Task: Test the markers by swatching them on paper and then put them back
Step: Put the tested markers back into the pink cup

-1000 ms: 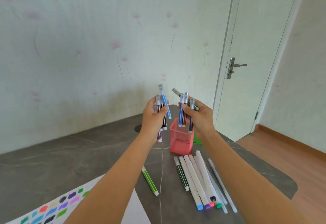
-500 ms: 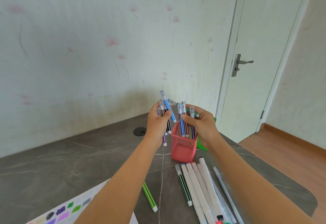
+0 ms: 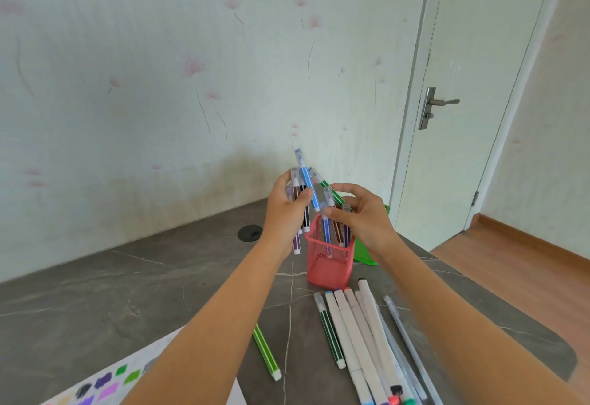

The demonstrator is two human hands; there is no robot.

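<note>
right, the left hand [image 3: 289, 210] is wrapped around a fan of slim striped markers with clear caps [image 3: 307, 186], held upright in the air just left of the pink plastic mesh pen cup [image 3: 329, 269]. a light blue one pokes up highest, a brown and a dark-striped one sit beside it, and a purple one hangs lowest.

the right hand [image 3: 364, 219] pinches the tops of a second bunch of slim markers [image 3: 336, 233], blue, brown and purple, with thumb and curled fingers closed on their caps. their lower ends are down inside the pink cup, showing through the mesh.

a green striped marker [image 3: 332, 194] leans up between the two hands; which hand has it i cannot tell. behind the pink cup stands a green mesh basket [image 3: 367, 253], its contents hidden by the right wrist.

on the grey marble-look tabletop [image 3: 127, 293] near the cup lies a row of thick white double-ended markers [image 3: 360, 340]. a dark green striped marker [image 3: 330, 331] lies just beside them, and a light green striped marker [image 3: 266, 353] lies apart to the left. at bottom left is white paper with colour swatches [image 3: 108, 385].
</note>
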